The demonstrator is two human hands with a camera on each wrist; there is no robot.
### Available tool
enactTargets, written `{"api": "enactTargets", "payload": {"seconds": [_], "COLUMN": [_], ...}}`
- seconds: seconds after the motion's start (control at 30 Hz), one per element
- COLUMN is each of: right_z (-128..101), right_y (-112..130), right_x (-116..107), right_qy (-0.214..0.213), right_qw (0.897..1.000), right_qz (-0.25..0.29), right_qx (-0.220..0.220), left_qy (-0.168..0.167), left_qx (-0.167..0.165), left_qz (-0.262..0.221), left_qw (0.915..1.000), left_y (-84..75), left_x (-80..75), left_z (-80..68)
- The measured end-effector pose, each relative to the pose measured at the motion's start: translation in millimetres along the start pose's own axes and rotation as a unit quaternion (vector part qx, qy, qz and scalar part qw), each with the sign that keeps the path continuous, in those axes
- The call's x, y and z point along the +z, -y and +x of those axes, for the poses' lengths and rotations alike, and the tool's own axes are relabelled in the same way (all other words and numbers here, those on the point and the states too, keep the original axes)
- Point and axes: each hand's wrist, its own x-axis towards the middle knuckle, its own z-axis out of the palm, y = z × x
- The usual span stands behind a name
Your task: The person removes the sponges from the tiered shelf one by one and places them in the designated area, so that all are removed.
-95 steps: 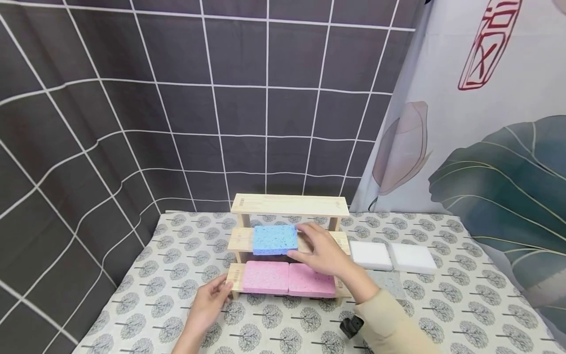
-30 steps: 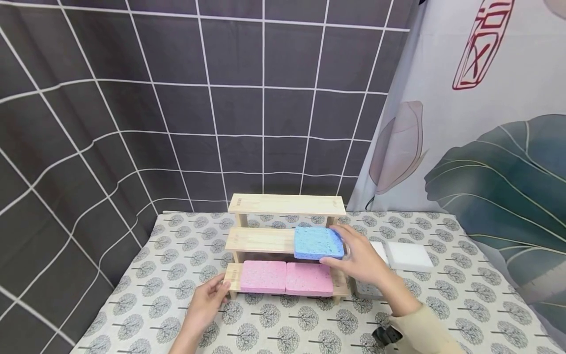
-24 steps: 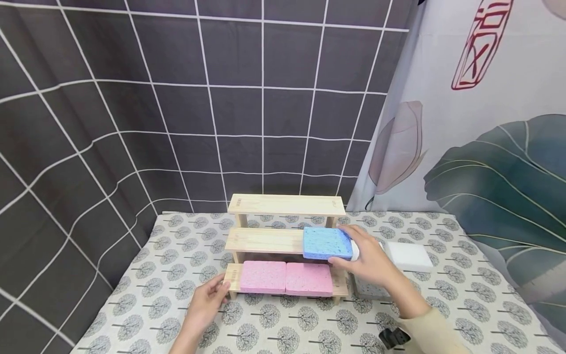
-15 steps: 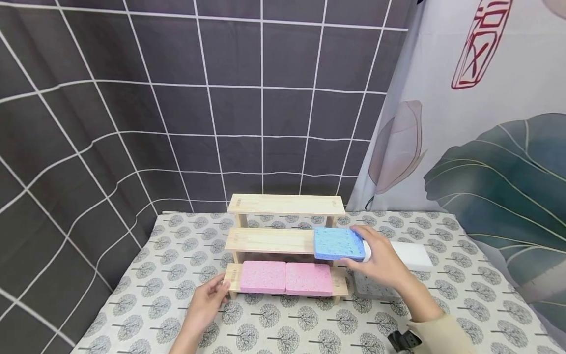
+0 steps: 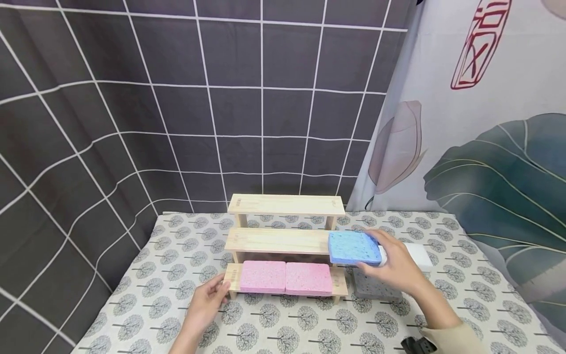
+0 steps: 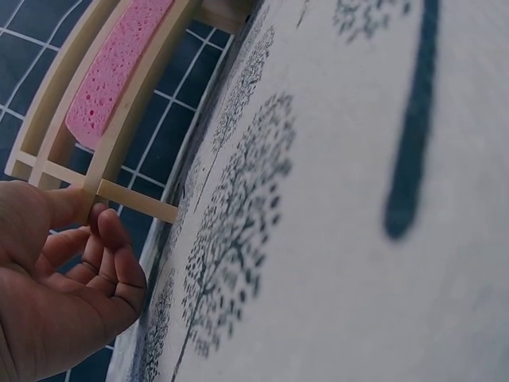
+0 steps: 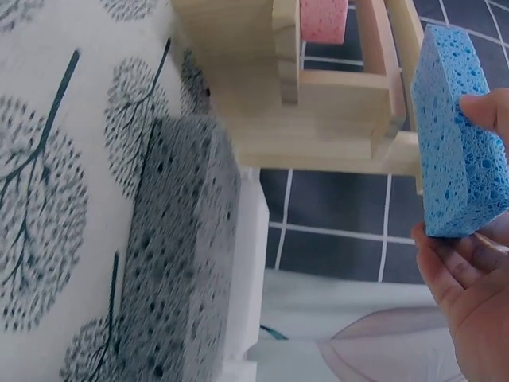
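Just beside the rack [image 5: 278,241] lies a gray sponge [image 5: 374,289].

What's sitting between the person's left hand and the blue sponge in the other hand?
In the head view, two pink sponges lie between the left hand and the blue sponge, side by side on the wooden rack's lowest step.

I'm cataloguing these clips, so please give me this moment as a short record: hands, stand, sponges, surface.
Left hand: pinches the left end of the bottom shelf
Right hand: holds the blue sponge by the middle shelf's right end
Stand: wooden, three shelves
Bottom shelf: two pink sponges, side by side
Right of stand: gray sponge; white block, partly hidden
Surface: tree-print cloth
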Motion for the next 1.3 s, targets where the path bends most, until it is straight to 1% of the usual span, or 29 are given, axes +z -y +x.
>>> {"api": "enactTargets", "payload": {"seconds": [0.17,0.33,0.57,0.83,1.1,1.2,1.3], "right_z": [-8.8,-17.5,-31.2,-43.4,-56.6,-61.3,-66.0], "right_y": [-8.1,-16.5,-31.7,-47.5,-68.9,-75.5,-80.3], "right_x": [-6.2,-11.1,-16.6,-26.7,-33.5,-36.5,-40.2], "right_qy": [-0.003,-0.010,-0.023,-0.011,-0.015,-0.008,0.009], "right_qw": [1.000,1.000,1.000,0.999,0.998,0.997,0.997], "right_qz": [-0.003,-0.001,-0.012,-0.026,-0.061,-0.065,-0.060], "right_qx": [0.008,0.006,0.003,0.026,0.023,0.034,0.052], "left_qy": [-0.001,-0.002,0.000,-0.004,-0.002,-0.002,-0.003], "left_qx": [-0.003,-0.006,0.002,-0.004,0.001,0.006,0.008], "left_qz": [0.005,0.007,0.005,0.006,0.011,0.010,0.008], "left_qw": [1.0000,1.0000,1.0000,1.0000,0.9999,0.9999,0.9999], "left_y": [1.8,1.8,1.7,2.2,1.7,2.5,3.6], "left_x": [0.1,-0.2,-0.8,-0.7,-0.2,-0.3,-0.5], "left_z": [0.6,0.3,-0.5,-0.6,0.3,1.1,1.6]}}
